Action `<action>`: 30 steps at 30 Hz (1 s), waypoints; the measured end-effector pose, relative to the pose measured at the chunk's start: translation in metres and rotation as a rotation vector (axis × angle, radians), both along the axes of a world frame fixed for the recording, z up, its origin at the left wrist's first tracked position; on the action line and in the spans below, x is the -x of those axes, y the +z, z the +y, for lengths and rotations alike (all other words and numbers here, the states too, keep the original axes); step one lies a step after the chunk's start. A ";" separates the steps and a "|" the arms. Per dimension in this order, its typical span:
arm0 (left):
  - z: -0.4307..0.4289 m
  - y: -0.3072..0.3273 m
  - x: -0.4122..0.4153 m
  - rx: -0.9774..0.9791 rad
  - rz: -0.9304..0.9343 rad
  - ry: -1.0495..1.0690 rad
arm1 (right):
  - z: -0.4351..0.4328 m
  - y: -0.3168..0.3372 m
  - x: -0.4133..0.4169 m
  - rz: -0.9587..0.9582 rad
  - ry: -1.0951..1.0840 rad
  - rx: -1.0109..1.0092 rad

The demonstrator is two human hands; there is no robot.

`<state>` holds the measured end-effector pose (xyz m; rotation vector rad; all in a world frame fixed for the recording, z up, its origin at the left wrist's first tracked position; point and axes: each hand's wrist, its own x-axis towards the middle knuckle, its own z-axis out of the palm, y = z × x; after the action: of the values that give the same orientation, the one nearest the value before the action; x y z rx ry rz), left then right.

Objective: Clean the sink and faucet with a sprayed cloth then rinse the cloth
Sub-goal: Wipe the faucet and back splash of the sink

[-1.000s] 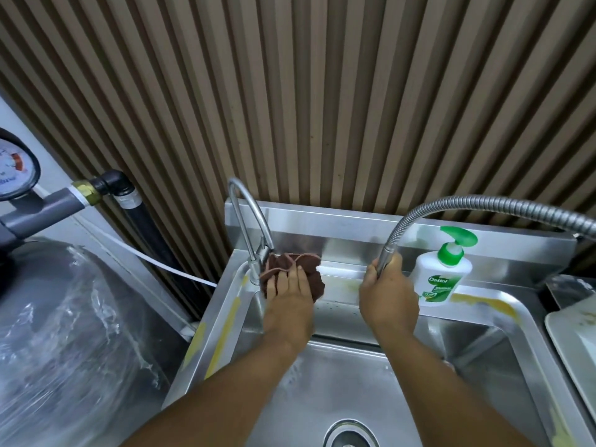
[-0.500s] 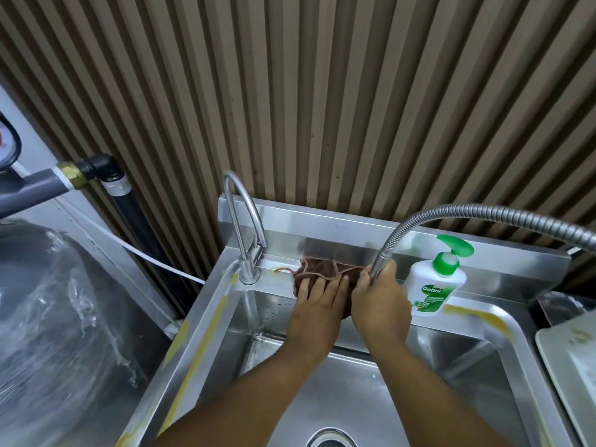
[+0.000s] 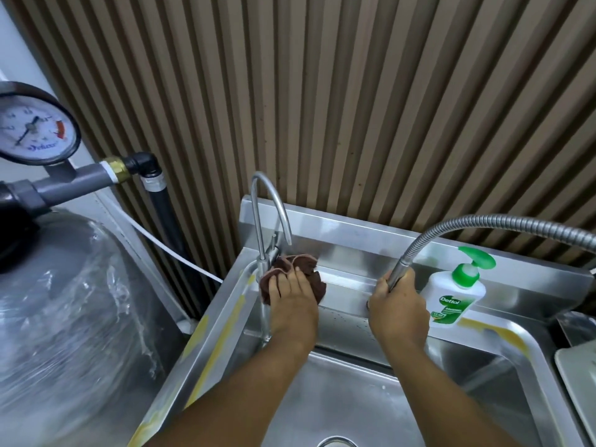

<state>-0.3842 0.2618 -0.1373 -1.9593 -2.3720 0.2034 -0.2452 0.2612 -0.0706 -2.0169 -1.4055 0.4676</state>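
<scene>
Brown vertical slatted wall panelling (image 3: 354, 108) with a white wall (image 3: 13, 43) at left

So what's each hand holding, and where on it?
Right hand grips the flexible metal hose near its lower end. Left hand only presses the brown cloth by the faucet.

Utility washroom, steel sink (image 3: 361, 240), pressure gauge (image 3: 34, 124), filter tank (image 3: 64, 317)

Cloth (image 3: 308, 263) at the faucet (image 3: 254, 217) base.
The brown cloth is pressed against the faucet by the left hand (image 3: 292, 306); the flexible hose (image 3: 490, 219) is gripped by the right hand (image 3: 398, 306), beside a soap bottle (image 3: 451, 300).
</scene>
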 end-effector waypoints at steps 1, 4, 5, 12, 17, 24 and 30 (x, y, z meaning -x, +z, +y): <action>0.001 0.000 0.000 0.012 -0.003 0.006 | 0.000 0.000 0.000 0.000 -0.006 -0.002; 0.002 0.003 -0.011 0.005 -0.024 0.027 | 0.001 -0.003 0.001 -0.004 -0.034 -0.015; 0.002 0.002 -0.016 0.001 -0.034 0.033 | 0.002 -0.004 0.001 -0.005 -0.036 -0.016; -0.004 -0.011 -0.058 -0.132 -0.193 -0.298 | 0.003 -0.005 -0.001 -0.007 -0.024 -0.016; -0.003 -0.012 -0.027 -0.178 -0.254 -0.579 | 0.003 -0.005 0.000 -0.002 -0.026 -0.014; -0.010 -0.010 0.025 -0.107 -0.130 -0.185 | 0.002 -0.003 -0.001 -0.016 -0.008 -0.008; -0.007 -0.013 -0.044 -0.121 -0.204 -0.399 | 0.004 -0.003 -0.001 -0.018 -0.001 -0.002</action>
<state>-0.3398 0.2544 -0.1506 -2.4328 -1.9761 -0.1632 -0.2443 0.2649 -0.0737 -2.0245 -1.4148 0.4482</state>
